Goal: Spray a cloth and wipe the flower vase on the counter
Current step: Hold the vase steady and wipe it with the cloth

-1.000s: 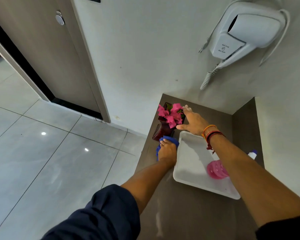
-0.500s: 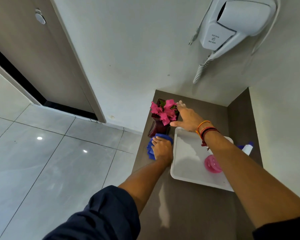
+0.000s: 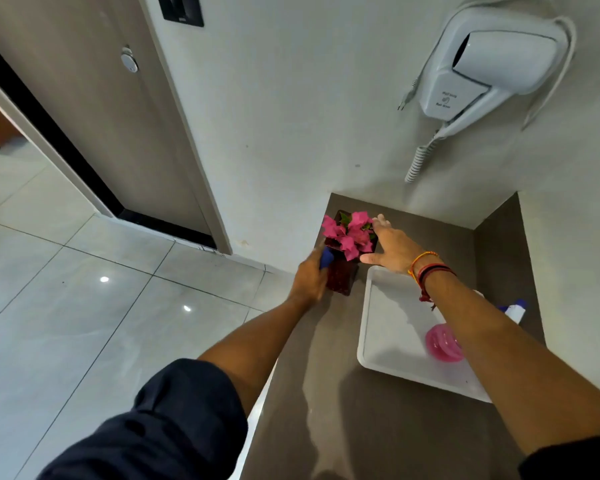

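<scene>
A dark red square vase [image 3: 342, 277] with pink flowers [image 3: 350, 235] stands at the back left of the brown counter [image 3: 361, 427]. My left hand [image 3: 309, 278] presses a blue cloth [image 3: 326, 257] against the vase's left side; most of the cloth is hidden under the hand. My right hand [image 3: 392, 247] rests with fingers spread against the vase's upper right rim, beside the flowers. A white spray bottle with a blue top [image 3: 515, 310] peeks out behind my right forearm.
A white tray [image 3: 392, 327] lies right of the vase with a pink round object [image 3: 442, 342] in it. A wall-mounted hair dryer [image 3: 492, 67] hangs above the counter. Walls close the counter's back and right. Tiled floor [image 3: 84, 306] and a door [image 3: 84, 98] lie to the left.
My left hand has moved the blue cloth from the vase's front base up along its left side. My right hand stays on the rim. The view has shifted slightly.
</scene>
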Demonstrator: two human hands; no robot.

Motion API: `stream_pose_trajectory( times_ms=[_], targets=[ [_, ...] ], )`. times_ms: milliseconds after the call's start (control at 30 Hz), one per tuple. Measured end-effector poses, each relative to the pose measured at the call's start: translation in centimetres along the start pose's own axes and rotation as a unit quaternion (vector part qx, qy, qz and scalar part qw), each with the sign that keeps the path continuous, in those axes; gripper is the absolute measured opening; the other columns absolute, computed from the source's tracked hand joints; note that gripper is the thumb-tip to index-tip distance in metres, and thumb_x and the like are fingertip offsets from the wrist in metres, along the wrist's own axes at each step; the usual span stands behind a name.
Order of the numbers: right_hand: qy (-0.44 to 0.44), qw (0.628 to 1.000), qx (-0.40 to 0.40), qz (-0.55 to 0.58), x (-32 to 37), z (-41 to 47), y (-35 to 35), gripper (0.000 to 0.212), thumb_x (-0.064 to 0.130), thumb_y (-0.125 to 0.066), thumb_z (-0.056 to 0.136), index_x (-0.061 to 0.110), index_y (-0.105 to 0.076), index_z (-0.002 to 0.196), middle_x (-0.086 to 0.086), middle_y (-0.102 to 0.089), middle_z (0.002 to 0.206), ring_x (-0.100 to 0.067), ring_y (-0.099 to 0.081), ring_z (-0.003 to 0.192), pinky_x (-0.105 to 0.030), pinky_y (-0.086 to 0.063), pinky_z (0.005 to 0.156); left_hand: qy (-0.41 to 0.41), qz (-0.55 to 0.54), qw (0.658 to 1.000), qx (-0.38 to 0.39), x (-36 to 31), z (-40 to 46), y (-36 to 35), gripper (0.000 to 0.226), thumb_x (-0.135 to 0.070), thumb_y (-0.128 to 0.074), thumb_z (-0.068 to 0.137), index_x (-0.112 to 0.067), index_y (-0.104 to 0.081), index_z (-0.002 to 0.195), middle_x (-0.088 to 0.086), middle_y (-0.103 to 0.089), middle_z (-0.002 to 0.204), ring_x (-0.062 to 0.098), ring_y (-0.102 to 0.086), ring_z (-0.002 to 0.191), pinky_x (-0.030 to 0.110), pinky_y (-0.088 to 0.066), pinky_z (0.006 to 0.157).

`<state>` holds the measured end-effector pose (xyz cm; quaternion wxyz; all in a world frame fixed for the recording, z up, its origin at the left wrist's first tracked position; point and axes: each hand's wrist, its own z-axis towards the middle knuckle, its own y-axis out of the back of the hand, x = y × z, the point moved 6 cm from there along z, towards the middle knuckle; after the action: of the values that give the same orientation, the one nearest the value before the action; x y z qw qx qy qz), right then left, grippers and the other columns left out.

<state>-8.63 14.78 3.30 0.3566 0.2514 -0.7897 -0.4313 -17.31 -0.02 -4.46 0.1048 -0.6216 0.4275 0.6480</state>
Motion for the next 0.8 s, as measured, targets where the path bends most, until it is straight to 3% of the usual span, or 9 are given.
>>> stream_pose_trajectory(
  times_ms=[100,267,367,433,500,567,633,700,800],
  targets=[
    [0.005,1.000,0.001,-0.004,-0.1,0.1,-0.2,0.098,0.030,-0.071,0.087,0.006,-0.007,0.157,-0.016,0.001,0.166,-0.032,-0.007,0.154,-0.044,-0.015,0.124,-0.007,0.021,1.000,0.019,1.3,-0.6,-0.8,0.045,-0.003,-0.047,0.104,-0.008,-0.042,0.148,0.017,-0.056,0.142,0.032,-0.055,0.129,0.042,-0.044,0.113],
    [0.003,1.000,0.003,-0.015,0.0,0.3,-0.2,0.097,0.031,-0.071,0.087,0.006,-0.008,0.158,-0.016,0.001,0.166,-0.034,-0.010,0.153,-0.046,-0.016,0.124,-0.005,0.286,0.951,0.117,4.9,-1.3,-1.0,0.053,-0.013,-0.048,0.104,-0.015,-0.030,0.154,0.016,-0.048,0.149,0.035,-0.050,0.132,0.046,-0.041,0.114],
    [0.001,1.000,0.006,-0.018,0.1,0.3,-0.3,0.097,0.031,-0.070,0.088,0.007,-0.007,0.158,-0.016,0.003,0.166,-0.034,-0.010,0.153,-0.046,-0.015,0.124,0.054,0.219,0.974,0.037,5.0,-1.6,-0.1,0.048,-0.018,-0.049,0.104,-0.011,-0.033,0.148,0.017,-0.062,0.129,0.035,-0.063,0.114,0.047,-0.053,0.100],
    [0.000,1.000,0.007,-0.013,0.1,0.3,-0.4,0.097,0.031,-0.070,0.088,0.008,-0.007,0.158,-0.015,0.004,0.166,-0.034,-0.010,0.153,-0.046,-0.015,0.124,0.080,0.118,0.989,-0.045,4.1,-1.5,0.3,0.055,-0.015,-0.045,0.104,-0.012,-0.023,0.154,0.016,-0.061,0.130,0.036,-0.063,0.114,0.049,-0.054,0.099],
    [-0.001,1.000,0.005,-0.013,0.1,0.4,-0.4,0.096,0.030,-0.070,0.088,0.009,-0.008,0.158,-0.015,0.003,0.166,-0.035,-0.011,0.153,-0.046,-0.016,0.123,0.028,0.033,0.998,-0.047,2.4,-1.4,-0.6,0.060,-0.009,-0.043,0.104,-0.017,-0.017,0.157,0.014,-0.056,0.141,0.034,-0.059,0.124,0.047,-0.051,0.105],
    [-0.002,1.000,0.001,-0.018,0.0,0.6,-0.3,0.097,0.031,-0.072,0.087,0.009,-0.009,0.158,-0.015,0.001,0.166,-0.034,-0.011,0.153,-0.045,-0.016,0.124,-0.022,0.041,0.999,-0.001,1.5,-1.8,-2.0,0.061,-0.008,-0.042,0.105,-0.020,-0.016,0.158,0.012,-0.045,0.153,0.031,-0.050,0.136,0.047,-0.044,0.114],
    [-0.001,1.000,-0.001,-0.023,-0.1,0.6,-0.3,0.098,0.032,-0.072,0.087,0.008,-0.009,0.158,-0.014,0.001,0.166,-0.033,-0.010,0.153,-0.044,-0.016,0.123,-0.017,0.141,0.989,0.038,2.8,-1.9,-2.8,0.063,-0.008,-0.044,0.105,-0.016,-0.012,0.159,0.013,-0.032,0.161,0.032,-0.040,0.144,0.048,-0.037,0.119],
    [0.001,1.000,-0.001,-0.024,-0.2,0.6,-0.4,0.098,0.032,-0.072,0.086,0.009,-0.009,0.158,-0.014,0.001,0.166,-0.033,-0.011,0.153,-0.044,-0.017,0.123,-0.012,0.274,0.957,0.096,4.5,-2.6,-3.0,0.066,-0.010,-0.047,0.105,-0.010,-0.009,0.159,0.016,-0.026,0.163,0.034,-0.036,0.146,0.049,-0.037,0.119],
    [0.007,1.000,0.001,-0.023,0.1,0.6,-0.4,0.098,0.033,-0.071,0.086,0.009,-0.009,0.158,-0.015,0.001,0.166,-0.033,-0.010,0.153,-0.045,-0.017,0.122,-0.098,0.399,0.896,0.167,5.3,-4.3,-3.1,0.067,-0.017,-0.046,0.106,-0.006,-0.007,0.159,0.023,-0.033,0.157,0.037,-0.056,0.128,0.047,-0.051,0.106]
  ],
)
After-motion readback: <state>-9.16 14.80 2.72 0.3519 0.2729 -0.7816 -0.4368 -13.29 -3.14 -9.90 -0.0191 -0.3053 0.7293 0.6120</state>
